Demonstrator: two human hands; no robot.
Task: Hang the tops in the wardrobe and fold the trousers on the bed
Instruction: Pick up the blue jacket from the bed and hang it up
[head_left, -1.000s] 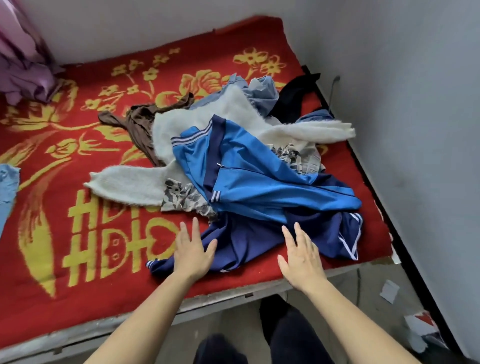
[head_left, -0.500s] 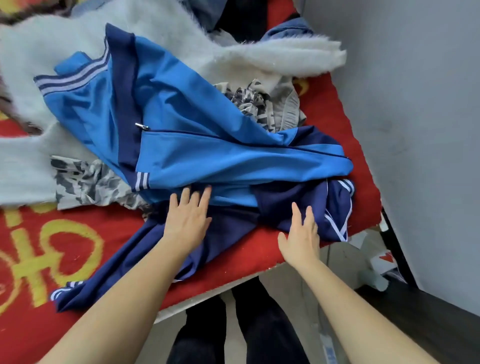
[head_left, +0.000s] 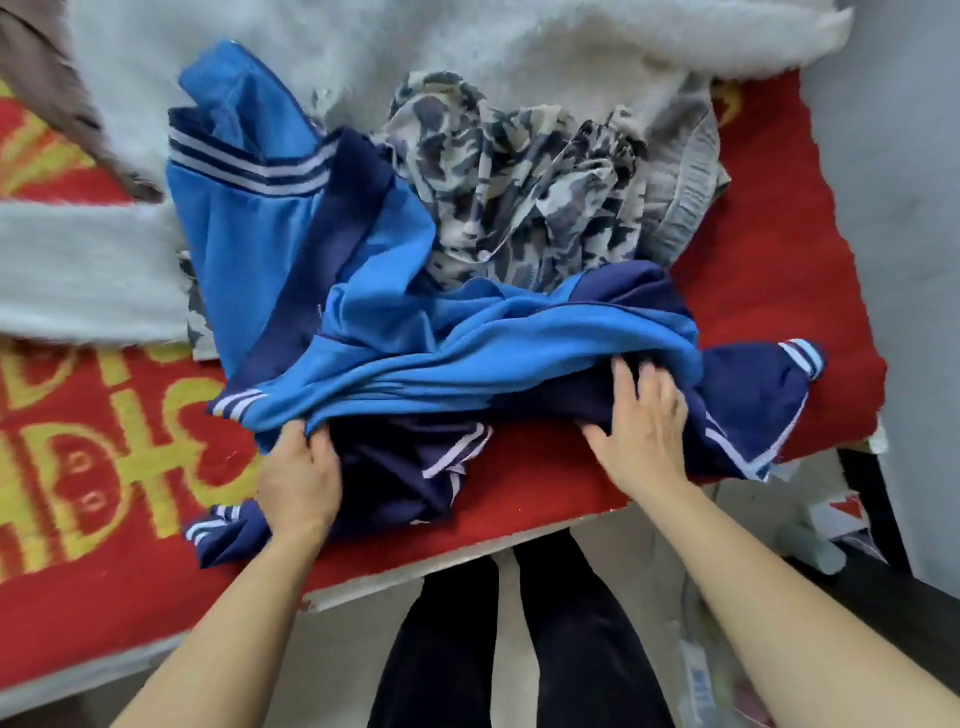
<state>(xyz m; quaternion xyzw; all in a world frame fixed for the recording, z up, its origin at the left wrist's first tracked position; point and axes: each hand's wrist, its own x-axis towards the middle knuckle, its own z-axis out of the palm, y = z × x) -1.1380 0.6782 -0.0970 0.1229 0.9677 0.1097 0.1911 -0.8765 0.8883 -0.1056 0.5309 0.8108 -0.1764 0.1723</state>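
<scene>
At the bed (head_left: 769, 270) edge, the left hand (head_left: 298, 475) grips the hem of the blue jacket (head_left: 467, 353). The right hand (head_left: 644, 423) lies almost flat on the navy trousers (head_left: 753, 395), its fingers (head_left: 631, 384) reaching under the jacket. Lifting could drag the tangled trousers off the bed.

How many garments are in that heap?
5 that I can tell: blue jacket on top, navy trousers under it, camouflage piece behind, white fluffy sweater at the back, brown garment top left. More may be buried.

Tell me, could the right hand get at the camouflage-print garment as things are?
Probably yes: the camouflage-print garment lies uncovered just beyond the right hand, with only a fold of the blue jacket between them.
</scene>
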